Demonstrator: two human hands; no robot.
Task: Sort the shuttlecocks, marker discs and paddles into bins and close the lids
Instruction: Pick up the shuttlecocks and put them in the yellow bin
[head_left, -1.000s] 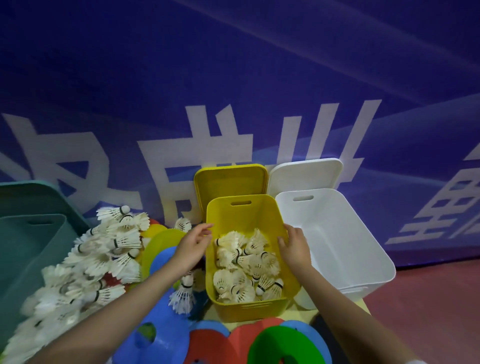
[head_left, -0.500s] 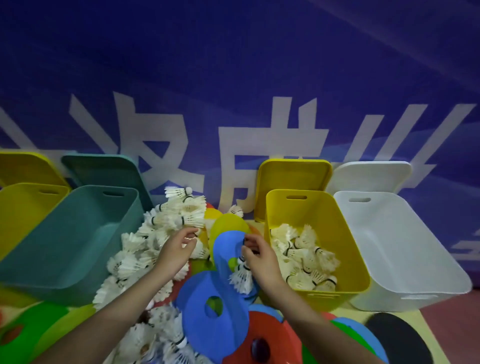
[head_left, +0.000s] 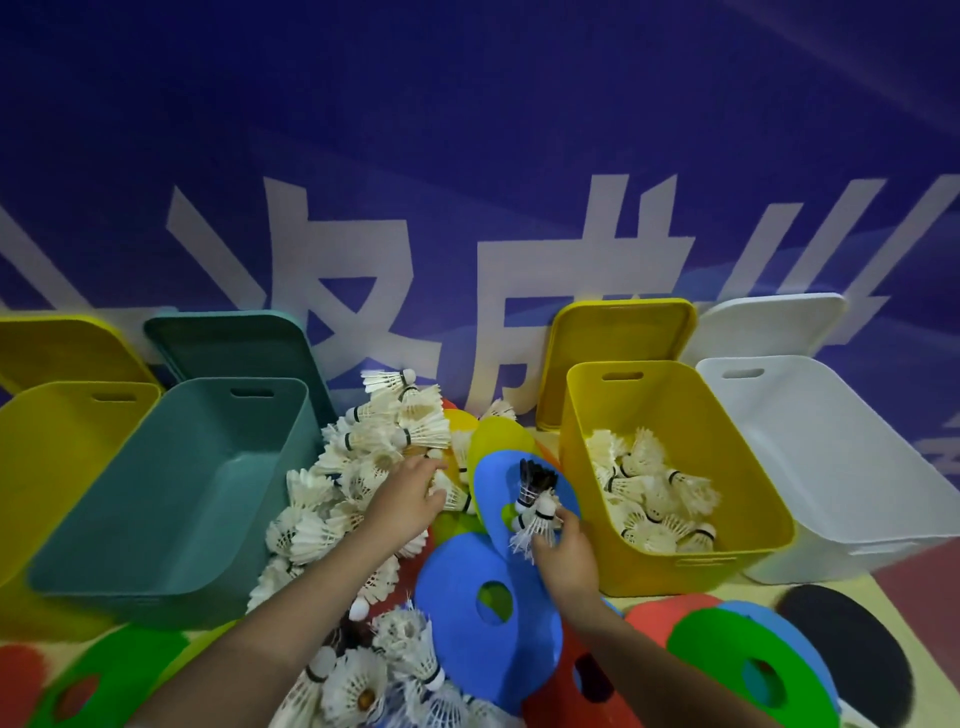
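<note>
Blue banner wall (head_left: 467, 130) behind. Right hand (head_left: 563, 553) pinching white shuttlecock (head_left: 535, 527), left hand (head_left: 410, 499) loosely spread on shuttlecock pile (head_left: 374, 447). Featherlight, crushable, so grab cork ends.

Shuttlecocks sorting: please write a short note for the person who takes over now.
Right hand holds shuttlecocks over a blue disc. Left hand reaches into the shuttlecock pile.
Done: the right yellow bin holds some shuttlecocks.
Left: most shuttlecocks, all discs, the black paddle. Teal bin and white bin show nothing inside; all lids off.
</note>
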